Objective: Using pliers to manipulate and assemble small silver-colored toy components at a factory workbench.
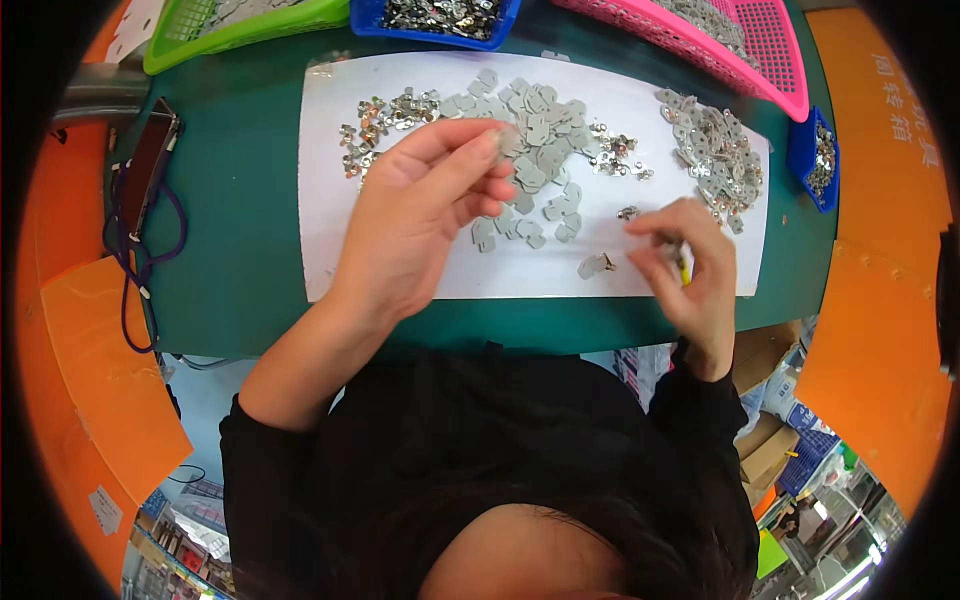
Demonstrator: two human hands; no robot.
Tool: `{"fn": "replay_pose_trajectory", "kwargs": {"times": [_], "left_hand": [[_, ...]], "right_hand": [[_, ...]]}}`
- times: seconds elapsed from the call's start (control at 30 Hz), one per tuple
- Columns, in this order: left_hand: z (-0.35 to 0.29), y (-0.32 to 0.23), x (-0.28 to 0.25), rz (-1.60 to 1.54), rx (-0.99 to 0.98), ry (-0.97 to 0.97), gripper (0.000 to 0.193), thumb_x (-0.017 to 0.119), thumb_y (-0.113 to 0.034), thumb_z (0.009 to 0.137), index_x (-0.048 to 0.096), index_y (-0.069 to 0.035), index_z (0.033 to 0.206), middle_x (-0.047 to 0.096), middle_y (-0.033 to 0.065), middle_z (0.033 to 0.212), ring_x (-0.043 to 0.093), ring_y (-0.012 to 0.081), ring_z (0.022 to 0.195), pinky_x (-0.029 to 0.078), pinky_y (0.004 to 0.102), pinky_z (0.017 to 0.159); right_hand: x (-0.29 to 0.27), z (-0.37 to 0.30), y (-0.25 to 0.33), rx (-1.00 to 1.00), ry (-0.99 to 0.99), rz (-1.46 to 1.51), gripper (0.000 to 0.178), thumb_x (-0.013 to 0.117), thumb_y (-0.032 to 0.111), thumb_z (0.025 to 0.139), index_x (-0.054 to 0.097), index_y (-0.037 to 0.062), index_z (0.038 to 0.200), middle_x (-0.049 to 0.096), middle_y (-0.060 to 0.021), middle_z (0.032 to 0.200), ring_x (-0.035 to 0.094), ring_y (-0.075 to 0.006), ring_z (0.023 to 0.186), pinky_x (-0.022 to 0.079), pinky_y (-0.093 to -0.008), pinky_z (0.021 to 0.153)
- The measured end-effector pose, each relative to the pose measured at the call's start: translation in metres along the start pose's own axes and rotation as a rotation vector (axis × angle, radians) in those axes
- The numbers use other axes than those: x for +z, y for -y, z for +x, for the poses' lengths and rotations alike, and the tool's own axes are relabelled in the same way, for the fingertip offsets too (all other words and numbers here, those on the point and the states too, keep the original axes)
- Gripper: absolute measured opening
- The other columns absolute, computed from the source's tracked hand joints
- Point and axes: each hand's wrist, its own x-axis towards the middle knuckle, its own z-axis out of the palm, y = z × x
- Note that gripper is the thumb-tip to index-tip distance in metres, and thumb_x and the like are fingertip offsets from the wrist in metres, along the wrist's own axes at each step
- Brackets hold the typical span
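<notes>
A small grey metal tab (503,136) sits pinched between thumb and fingertips of the left hand (420,215), raised over the heap of grey tabs (535,150) on the white sheet (330,240). To the right, the right hand (690,270) is curled narrowly around a thin yellow tool (683,268), near a loose tab (596,264). Farther off stand green (240,25), blue (440,30) and pink (760,60) baskets on the green table (240,200).

1 head-worn fisheye view looks steeply down, close over the green table (250,250) and white sheet (330,150).
</notes>
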Motion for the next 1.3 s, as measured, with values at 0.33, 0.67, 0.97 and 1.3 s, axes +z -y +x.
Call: {"fn": "replay_pose_trajectory", "kwargs": {"times": [0.33,0.67,0.97,1.3], "left_hand": [[-0.025,0.007,0.000,0.092,-0.169,0.170,0.024,0.065,-0.008,0.093,0.065,0.002,0.114,0.067,0.0072,0.098,0.066,0.0126,0.086,0.053,0.0250,0.075],[-0.030,0.014,-0.011,0.161,-0.015,0.071,0.022,0.070,0.001,0.085,0.062,0.000,0.105,0.066,0.0070,0.091,0.066,0.0139,0.078,0.053,0.0243,0.069],[-0.026,0.014,-0.005,0.306,0.005,0.062,0.016,0.074,-0.003,0.084,0.064,0.003,0.095,0.066,0.0038,0.083,0.064,0.0089,0.074,0.052,0.0228,0.065],[-0.038,0.009,0.001,0.972,0.376,0.117,0.013,0.073,-0.003,0.085,0.064,0.004,0.090,0.067,0.0063,0.082,0.066,0.0111,0.073,0.054,0.0227,0.069]], "right_hand": [[0.035,-0.005,-0.010,-0.149,-0.132,-0.209,0.023,0.068,-0.008,0.069,0.065,0.0046,0.088,0.063,-0.0084,0.086,0.055,-0.0250,0.076,0.044,-0.0312,0.067],[0.033,0.000,-0.013,-0.100,-0.172,-0.163,0.020,0.072,-0.003,0.079,0.066,0.0013,0.098,0.064,-0.0072,0.086,0.057,-0.0170,0.078,0.044,-0.0276,0.070],[0.040,0.005,-0.005,-0.057,-0.290,-0.139,0.013,0.069,-0.003,0.083,0.063,0.0007,0.094,0.062,-0.0044,0.084,0.056,-0.0140,0.078,0.043,-0.0269,0.069],[0.039,0.021,0.039,-0.115,0.168,0.209,0.012,0.068,-0.005,0.078,0.063,0.0008,0.086,0.062,-0.0061,0.084,0.057,-0.0159,0.079,0.043,-0.0260,0.074]]}}
